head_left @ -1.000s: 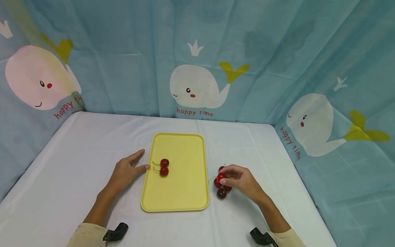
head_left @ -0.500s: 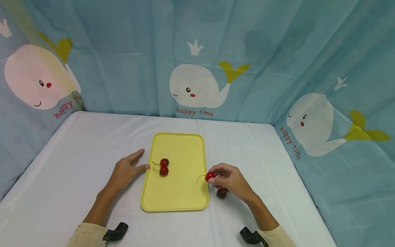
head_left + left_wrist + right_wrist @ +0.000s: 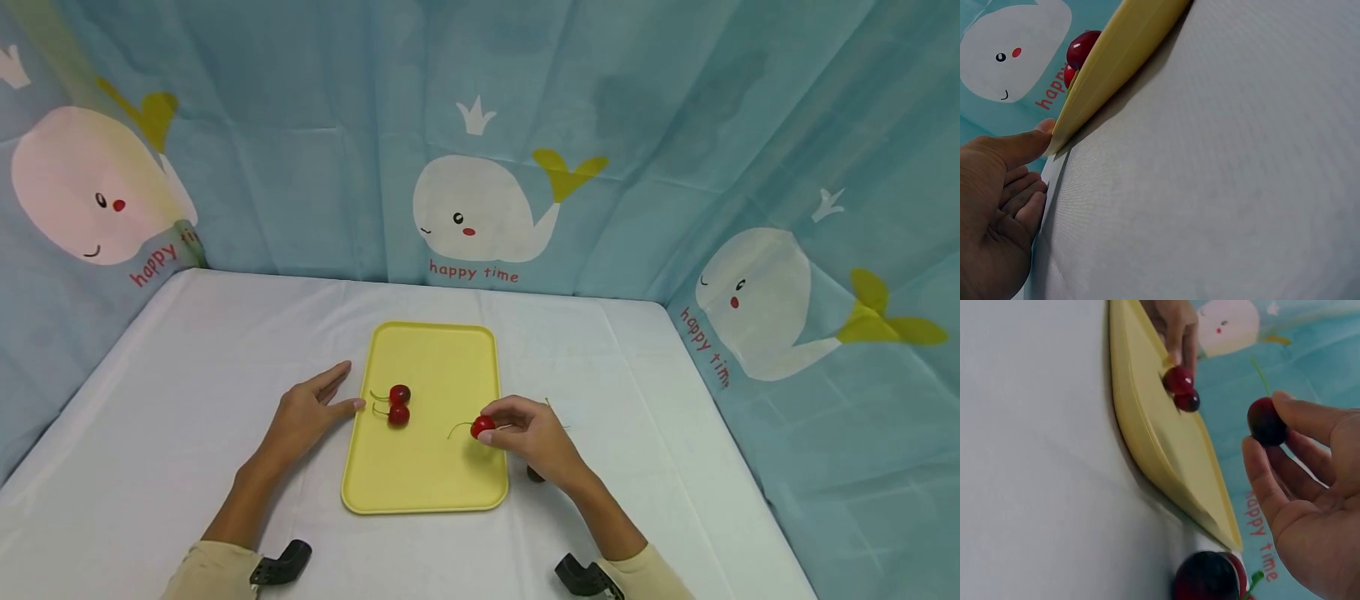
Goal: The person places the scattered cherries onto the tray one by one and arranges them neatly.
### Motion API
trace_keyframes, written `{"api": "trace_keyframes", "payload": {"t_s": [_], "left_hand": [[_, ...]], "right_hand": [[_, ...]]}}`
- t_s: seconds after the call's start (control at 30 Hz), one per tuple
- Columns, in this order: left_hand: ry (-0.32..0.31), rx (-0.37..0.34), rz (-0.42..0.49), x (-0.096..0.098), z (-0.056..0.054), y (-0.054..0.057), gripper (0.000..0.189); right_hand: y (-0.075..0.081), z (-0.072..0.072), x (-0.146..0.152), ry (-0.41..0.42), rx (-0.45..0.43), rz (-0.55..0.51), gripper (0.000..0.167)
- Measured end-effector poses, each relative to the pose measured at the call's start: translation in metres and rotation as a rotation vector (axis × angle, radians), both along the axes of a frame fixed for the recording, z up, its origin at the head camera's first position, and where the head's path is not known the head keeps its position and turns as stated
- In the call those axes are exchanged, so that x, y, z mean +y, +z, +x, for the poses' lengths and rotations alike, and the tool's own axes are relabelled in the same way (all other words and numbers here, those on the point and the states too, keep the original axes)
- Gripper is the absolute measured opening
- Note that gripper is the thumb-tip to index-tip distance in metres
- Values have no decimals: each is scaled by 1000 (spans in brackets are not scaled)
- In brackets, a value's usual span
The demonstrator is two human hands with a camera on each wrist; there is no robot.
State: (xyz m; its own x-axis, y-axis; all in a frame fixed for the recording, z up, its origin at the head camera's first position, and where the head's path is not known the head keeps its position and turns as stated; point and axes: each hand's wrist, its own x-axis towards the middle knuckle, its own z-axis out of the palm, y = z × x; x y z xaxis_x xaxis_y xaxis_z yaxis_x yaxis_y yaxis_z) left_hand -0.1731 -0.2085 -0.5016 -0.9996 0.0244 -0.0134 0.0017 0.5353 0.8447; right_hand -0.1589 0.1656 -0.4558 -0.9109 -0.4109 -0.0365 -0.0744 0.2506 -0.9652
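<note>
My right hand (image 3: 536, 435) pinches a red cherry (image 3: 482, 427) between thumb and fingertips, over the right part of the yellow tray (image 3: 435, 475). Its thin green stem points left. In the right wrist view this cherry (image 3: 1267, 422) looks dark red, held above the tray's surface. Two more cherries (image 3: 399, 405) lie side by side on the tray's left half, stems toward the left rim. My left hand (image 3: 306, 417) touches that rim with its thumb, the other fingers fairly straight. The left wrist view shows the thumb (image 3: 1022, 147) at the tray's edge.
Right of the tray, a dark cherry (image 3: 536, 474) shows from under my right wrist; others beside it are mostly hidden by the hand. A white cloth (image 3: 660, 517) covers the table. Blue curtains (image 3: 315, 167) with whale prints stand behind and at both sides.
My right hand has lifted a cherry from the group right of the tray and carried it left, over the tray. The left hand and the two tray cherries have stayed put.
</note>
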Motion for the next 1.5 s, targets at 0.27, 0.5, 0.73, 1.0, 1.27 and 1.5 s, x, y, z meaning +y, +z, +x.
{"api": "trace_keyframes", "payload": {"t_s": [0.27, 0.5, 0.73, 1.0, 1.27, 1.5], "left_hand": [[4, 8, 5, -1, 0, -1, 83], [4, -4, -6, 1, -1, -1, 84], [-3, -3, 12, -1, 0, -1, 85], [-7, -3, 14, -2, 1, -1, 84], [1, 1, 2, -1, 0, -2, 83], [5, -2, -5, 0, 1, -1, 83]], "right_hand": [[-3, 2, -20, -14, -7, 38, 34], [-6, 5, -36, 13, 12, 22, 32], [-10, 6, -49, 17, 5, 9, 30], [-14, 7, -63, 3, 43, -11, 29], [-23, 11, -80, -7, 119, 10, 28], [-29, 14, -96, -25, 235, 30, 28]]}}
